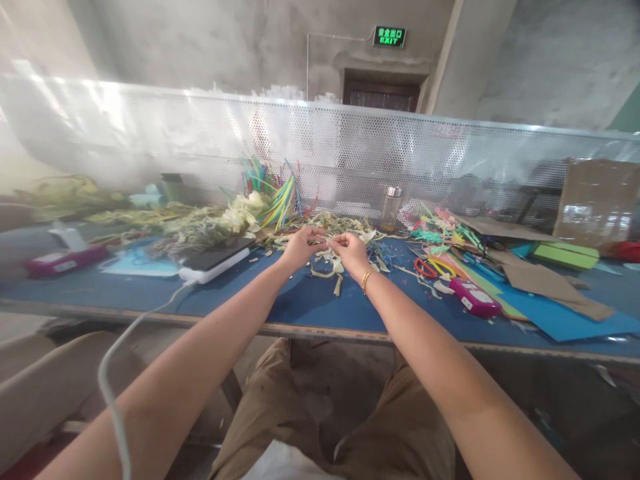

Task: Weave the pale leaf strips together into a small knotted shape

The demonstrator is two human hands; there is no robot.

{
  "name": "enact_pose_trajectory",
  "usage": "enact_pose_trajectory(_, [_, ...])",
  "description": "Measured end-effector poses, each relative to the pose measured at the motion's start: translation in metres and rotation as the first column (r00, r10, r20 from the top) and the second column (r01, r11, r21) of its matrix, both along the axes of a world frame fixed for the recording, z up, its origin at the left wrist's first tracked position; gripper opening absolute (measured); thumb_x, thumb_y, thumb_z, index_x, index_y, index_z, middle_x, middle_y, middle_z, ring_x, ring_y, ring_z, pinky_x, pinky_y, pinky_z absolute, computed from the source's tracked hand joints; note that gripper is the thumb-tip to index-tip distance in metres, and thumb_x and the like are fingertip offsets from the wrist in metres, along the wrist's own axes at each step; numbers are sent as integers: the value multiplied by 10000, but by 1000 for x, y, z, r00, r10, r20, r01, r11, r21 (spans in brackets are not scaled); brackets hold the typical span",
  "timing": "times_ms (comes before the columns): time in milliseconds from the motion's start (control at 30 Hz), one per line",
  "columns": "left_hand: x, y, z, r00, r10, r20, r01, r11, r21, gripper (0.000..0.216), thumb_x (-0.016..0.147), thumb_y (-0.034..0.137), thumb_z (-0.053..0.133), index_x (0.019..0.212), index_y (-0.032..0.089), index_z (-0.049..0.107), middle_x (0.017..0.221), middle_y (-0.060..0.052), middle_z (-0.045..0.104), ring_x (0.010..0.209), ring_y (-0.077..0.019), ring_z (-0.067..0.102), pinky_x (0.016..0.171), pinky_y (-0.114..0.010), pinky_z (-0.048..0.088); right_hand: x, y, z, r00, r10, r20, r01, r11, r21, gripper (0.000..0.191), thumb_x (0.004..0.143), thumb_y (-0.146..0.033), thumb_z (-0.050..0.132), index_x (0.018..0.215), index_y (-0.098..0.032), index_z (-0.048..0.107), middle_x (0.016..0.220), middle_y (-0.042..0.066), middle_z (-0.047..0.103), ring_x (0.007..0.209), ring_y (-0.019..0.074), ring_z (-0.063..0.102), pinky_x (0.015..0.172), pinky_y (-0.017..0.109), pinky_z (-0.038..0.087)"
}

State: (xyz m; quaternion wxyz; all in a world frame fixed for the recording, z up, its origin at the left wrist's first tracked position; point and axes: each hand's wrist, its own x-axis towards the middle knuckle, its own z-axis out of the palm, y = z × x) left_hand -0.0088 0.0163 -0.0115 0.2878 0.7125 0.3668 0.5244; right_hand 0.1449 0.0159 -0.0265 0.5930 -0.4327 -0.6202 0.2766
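Above the blue tabletop (310, 310), my left hand (301, 249) and my right hand (352, 253) meet at their fingertips. Both are closed in a pinch. Whatever sits between the fingers is too small and blurred to make out. A gold bracelet (368, 280) circles my right wrist. Just below the hands lie loose pale curled strips (337, 267). Behind them spreads a heap of dry-looking pale and greenish strips (327, 221).
Left are a white power bank-like block (215, 268) with a cable and bundled coloured stems (280, 200). A glass bottle (391, 207) stands behind. Right lie red-handled scissors (425, 268), a magenta box (474, 297), blue sheets (555, 319) and cardboard. A perforated metal screen (360, 153) borders the back.
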Motion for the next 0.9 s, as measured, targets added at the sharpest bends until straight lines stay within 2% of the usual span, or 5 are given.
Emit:
enact_pose_trajectory(133, [0,0,0,999,10,-48,-10,1000,16,428,598,273,741,961,159,544,827,-48,689,764,-174,646,703,-296,484,0,0,0,995,80,-60,-81,996,-30,222,656,-373,662,746,-174,624,668,17,636,589,127,561,590,253,447])
enact_pose_trajectory(400, [0,-6,2,979,65,-191,-47,994,98,337,615,201,706,907,181,538,793,-26,693,719,-168,642,628,-256,454,1,-7,4,993,-2,121,1,1000,8,141,634,-322,631,673,-186,623,605,-17,602,565,118,521,554,240,388])
enact_pose_trajectory(633, [3,-5,-2,978,-149,-146,142,988,-62,364,564,218,742,858,174,532,729,3,665,680,-152,624,603,-248,446,2,-12,13,991,91,-96,-99,991,-87,133,599,-292,641,634,-172,593,571,-39,557,533,86,454,547,230,365])
enact_pose_trajectory(733, [3,-6,-1,968,-242,-63,230,961,-154,364,559,247,757,852,161,558,734,-3,661,681,-147,625,641,-268,465,6,-11,17,976,128,-176,-139,989,-53,179,592,-324,674,651,-168,606,602,-25,585,577,93,493,594,239,400])
enact_pose_trajectory(900, [2,-10,-1,939,-340,54,342,905,-254,342,558,310,782,819,152,630,712,-21,664,653,-141,614,645,-285,468,8,-9,18,978,104,-182,-114,993,-40,226,600,-370,697,683,-173,623,641,-6,626,648,118,557,629,258,431])
